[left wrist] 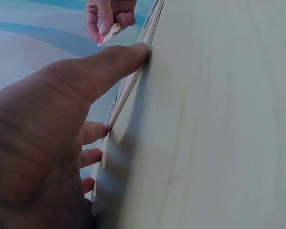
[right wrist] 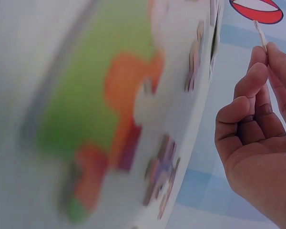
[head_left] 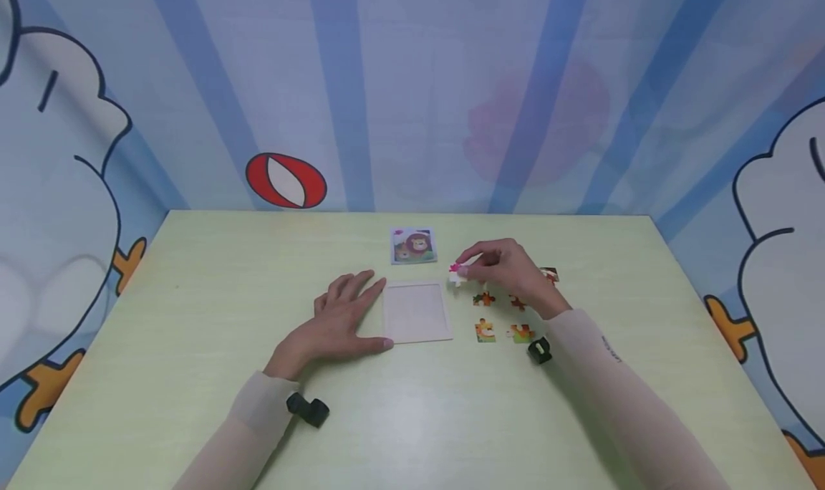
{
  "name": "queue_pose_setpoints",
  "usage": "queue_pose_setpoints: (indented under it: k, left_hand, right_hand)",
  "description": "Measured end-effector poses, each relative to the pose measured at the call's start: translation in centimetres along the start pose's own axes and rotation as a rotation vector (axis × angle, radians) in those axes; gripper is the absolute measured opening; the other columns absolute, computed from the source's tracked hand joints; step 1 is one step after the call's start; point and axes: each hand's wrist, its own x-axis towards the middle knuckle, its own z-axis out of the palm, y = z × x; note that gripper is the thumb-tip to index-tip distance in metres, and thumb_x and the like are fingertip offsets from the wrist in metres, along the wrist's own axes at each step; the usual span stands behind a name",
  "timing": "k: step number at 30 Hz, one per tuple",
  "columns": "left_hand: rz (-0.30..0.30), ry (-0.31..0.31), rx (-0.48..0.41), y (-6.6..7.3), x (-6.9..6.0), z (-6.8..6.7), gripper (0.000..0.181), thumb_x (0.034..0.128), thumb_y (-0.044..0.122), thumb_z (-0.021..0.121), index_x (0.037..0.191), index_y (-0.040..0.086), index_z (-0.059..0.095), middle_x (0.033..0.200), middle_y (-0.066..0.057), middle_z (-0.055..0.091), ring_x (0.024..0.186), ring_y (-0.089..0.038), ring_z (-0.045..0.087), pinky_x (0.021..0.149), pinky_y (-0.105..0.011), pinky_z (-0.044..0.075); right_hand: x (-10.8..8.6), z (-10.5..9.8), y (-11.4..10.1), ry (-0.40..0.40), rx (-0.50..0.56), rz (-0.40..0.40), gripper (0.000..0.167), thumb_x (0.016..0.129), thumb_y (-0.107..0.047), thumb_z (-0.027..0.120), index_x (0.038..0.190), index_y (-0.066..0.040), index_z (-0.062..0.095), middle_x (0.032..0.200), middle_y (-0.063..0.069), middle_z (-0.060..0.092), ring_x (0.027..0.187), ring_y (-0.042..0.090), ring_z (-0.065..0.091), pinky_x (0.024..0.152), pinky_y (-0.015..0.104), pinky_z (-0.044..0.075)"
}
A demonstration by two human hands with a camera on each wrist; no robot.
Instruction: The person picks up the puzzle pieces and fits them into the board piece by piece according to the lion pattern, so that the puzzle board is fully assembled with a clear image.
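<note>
My right hand pinches a white and pink jigsaw piece between thumb and fingers, above the table and beyond the upper right corner of a shallow square puzzle tray. In the right wrist view the piece is seen nearly edge-on at the fingertips. With fingers spread, my left hand rests at the tray's left side; the thumb touches the lower left corner and the index finger reaches the upper left. Several loose jigsaw pieces lie right of the tray, some partly hidden under the right hand and forearm.
A square picture card with a lion lies behind the tray. The pale table ends at a blue striped backdrop. Each wrist wears a small black camera, one on the left and another on the right.
</note>
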Motion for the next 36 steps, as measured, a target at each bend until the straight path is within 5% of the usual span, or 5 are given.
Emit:
queue_pose_setpoints:
  k: [15, 23, 36]
  left_hand:
    - [0.006, 0.004, 0.002, 0.2, 0.0, 0.0, 0.101, 0.0919, 0.059, 0.075, 0.172, 0.021, 0.026, 0.182, -0.009, 0.014, 0.166, -0.045, 0.010, 0.124, -0.076, 0.020]
    - [0.001, -0.002, 0.001, 0.3, 0.0, 0.0, 0.101, 0.0920, 0.059, 0.075, 0.173, 0.021, 0.026, 0.182, -0.009, 0.013, 0.166, -0.045, 0.009, 0.124, -0.076, 0.020]
    - [-0.013, -0.007, 0.009, 0.1, 0.0, -0.1, 0.102, 0.0918, 0.059, 0.075, 0.173, 0.022, 0.026, 0.182, -0.009, 0.012, 0.166, -0.045, 0.009, 0.125, -0.077, 0.019]
  right_hand:
    - [0.1, 1.6, -0.8, -0.008, 0.026, 0.002, 0.019, 0.096, -0.033, 0.083, 0.111, -0.021, 0.083, 0.100, 0.021, 0.080, 0.082, 0.035, 0.066, 0.066, 0.037, 0.055]
    - [0.6, 2.0, -0.9, -0.043, 0.050, -0.037, 0.019, 0.097, -0.030, 0.082, 0.112, -0.018, 0.084, 0.095, 0.024, 0.079, 0.078, 0.035, 0.064, 0.067, 0.036, 0.054]
    - [1.0, 3.0, -1.8, -0.051, 0.014, 0.029, 0.017, 0.096, -0.031, 0.083, 0.111, -0.023, 0.085, 0.096, 0.019, 0.081, 0.082, 0.036, 0.066, 0.063, 0.034, 0.049]
